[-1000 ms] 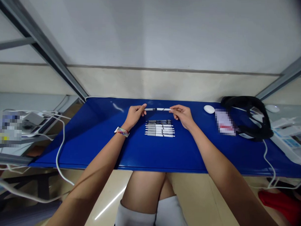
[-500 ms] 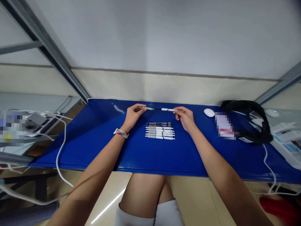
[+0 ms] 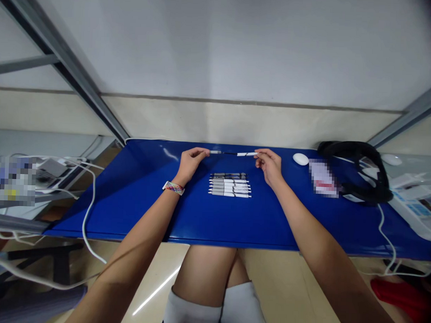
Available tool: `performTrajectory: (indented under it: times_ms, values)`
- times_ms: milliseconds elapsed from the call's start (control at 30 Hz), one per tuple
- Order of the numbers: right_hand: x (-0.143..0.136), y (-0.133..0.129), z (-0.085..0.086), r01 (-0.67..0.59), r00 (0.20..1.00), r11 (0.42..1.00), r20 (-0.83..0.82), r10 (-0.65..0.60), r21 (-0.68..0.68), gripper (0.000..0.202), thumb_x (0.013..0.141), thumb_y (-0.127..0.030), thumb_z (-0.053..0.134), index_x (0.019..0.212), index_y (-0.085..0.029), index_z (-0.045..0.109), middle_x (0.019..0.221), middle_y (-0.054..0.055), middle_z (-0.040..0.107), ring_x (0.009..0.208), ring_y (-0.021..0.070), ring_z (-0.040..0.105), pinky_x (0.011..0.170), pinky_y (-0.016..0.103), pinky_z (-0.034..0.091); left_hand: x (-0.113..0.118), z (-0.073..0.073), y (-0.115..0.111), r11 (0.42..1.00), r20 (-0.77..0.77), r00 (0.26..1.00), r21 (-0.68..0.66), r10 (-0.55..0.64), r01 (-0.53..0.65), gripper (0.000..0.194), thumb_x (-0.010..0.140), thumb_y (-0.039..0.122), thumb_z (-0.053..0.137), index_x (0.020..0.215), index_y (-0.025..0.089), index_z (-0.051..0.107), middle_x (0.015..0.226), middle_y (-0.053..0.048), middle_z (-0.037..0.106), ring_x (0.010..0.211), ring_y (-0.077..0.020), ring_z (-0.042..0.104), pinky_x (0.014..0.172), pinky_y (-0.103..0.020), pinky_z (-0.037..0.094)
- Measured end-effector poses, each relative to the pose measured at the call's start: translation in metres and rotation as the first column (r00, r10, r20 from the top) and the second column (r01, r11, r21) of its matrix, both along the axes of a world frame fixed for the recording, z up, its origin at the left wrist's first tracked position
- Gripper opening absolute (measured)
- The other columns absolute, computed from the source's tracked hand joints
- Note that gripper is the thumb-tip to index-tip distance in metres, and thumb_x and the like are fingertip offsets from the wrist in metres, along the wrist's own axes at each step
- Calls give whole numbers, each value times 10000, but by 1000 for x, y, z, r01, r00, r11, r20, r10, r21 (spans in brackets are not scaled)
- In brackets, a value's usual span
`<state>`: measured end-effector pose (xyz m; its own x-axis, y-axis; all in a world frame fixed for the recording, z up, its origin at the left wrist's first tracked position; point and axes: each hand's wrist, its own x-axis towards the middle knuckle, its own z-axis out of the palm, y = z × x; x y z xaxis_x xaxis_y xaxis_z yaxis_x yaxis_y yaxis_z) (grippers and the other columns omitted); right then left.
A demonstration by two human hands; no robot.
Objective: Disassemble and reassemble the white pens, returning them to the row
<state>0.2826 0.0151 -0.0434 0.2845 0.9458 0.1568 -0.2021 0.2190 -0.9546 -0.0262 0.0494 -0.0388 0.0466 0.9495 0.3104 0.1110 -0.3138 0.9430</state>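
Holding one pen [image 3: 232, 153] level above the blue mat [image 3: 136, 196], you pinch its left end in your left hand [image 3: 190, 161] and its right end in your right hand [image 3: 270, 164] — fingertips closed on it at both ends. At 6 o'clock from that pen lies a row of pens [image 3: 230, 184] on the mat, side by side; about six, though the far ones blur. At 3 o'clock sit one white mouse [image 3: 301, 159] and one black headset [image 3: 356, 171] — well apart from your hands
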Motion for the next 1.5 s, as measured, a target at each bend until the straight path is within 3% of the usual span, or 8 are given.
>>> performTrajectory:
  times_ms: [533, 767, 1200, 1500]
  values:
    - [4, 1, 4, 138, 988, 990, -64, -140, -40, 164, 667, -272, 754, 809, -193, 776, 665, 8, 681, 506, 105, 543, 477, 240, 399, -1, 0, 0, 1000, -33, 999, 7, 20, -20, 327, 875, 517, 808, 867, 191, 837, 906, -73, 814, 896, -225, 717, 921, -363, 528]
    - [4, 0, 4, 139, 989, 989, -42, -141, -47, 168, 681, -285, 735, 823, -204, 776, 676, 3, 675, 520, 110, 539, 483, 249, 403, -2, -1, 1, 999, -68, 997, 14, 40, -39, 388, 893, 578, 779, 801, 203, 823, 809, -50, 780, 800, -209, 677, 806, -344, 508]
    - [4, 1, 4, 141, 989, 989, -32, -143, -36, 163, 680, -301, 746, 814, -210, 766, 688, 4, 666, 524, 111, 534, 492, 259, 405, -1, 0, -1, 999, -71, 997, 7, 43, -42, 408, 898, 592, 781, 761, 210, 819, 798, -47, 785, 767, -193, 654, 817, -342, 475]
    - [1, -2, 5, 110, 994, 994, 10, -110, -20, 189, 704, -335, 756, 850, -216, 756, 704, 0, 669, 532, 113, 548, 496, 257, 414, 1, 6, -7, 999, -127, 991, 15, 34, -32, 433, 897, 601, 770, 734, 202, 815, 733, -41, 752, 716, -184, 612, 732, -328, 454]
